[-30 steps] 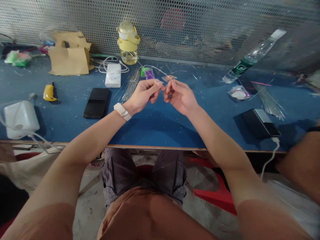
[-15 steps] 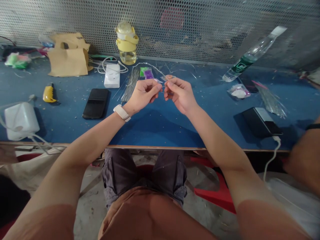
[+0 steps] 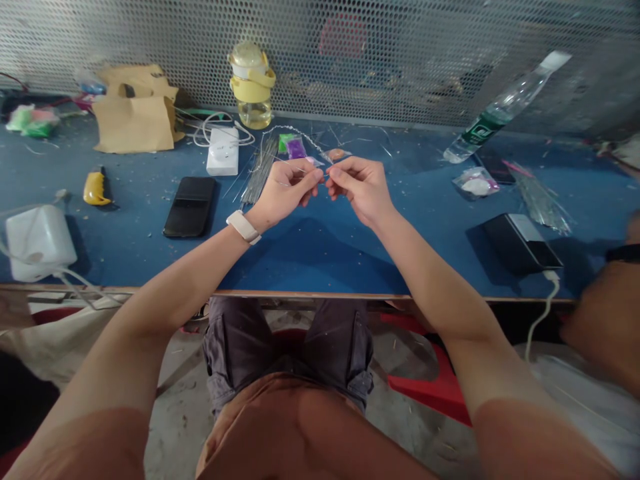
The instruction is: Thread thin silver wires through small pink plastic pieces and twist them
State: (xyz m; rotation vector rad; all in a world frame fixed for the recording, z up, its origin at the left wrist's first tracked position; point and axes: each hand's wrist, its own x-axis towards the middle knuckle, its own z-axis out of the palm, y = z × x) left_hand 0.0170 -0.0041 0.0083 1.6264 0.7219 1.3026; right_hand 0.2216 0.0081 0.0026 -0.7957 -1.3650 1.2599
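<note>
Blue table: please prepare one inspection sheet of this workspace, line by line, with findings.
Surface: blue table, speckled with small debris.
Job's things: wire, partly twisted; wire bundle nearby.
Clutter: black phone, yellow-handled tool, clear bottle.
Hands: left hand and right hand close together, pinching the wire.
Cables: white cable hangs from black box over the front edge.
Surroundings: perforated screen behind; another person's arm at right.

The left hand (image 3: 290, 187) and right hand (image 3: 361, 187) pinch a twisted silver wire (image 3: 309, 138) right of the flat black rectangular phone (image 3: 190, 207). Bundle of straight silver wires (image 3: 261, 175): right of the phone. White rectangular box (image 3: 223, 151): behind the phone. Yellow-handled tool (image 3: 95, 189): left.
</note>
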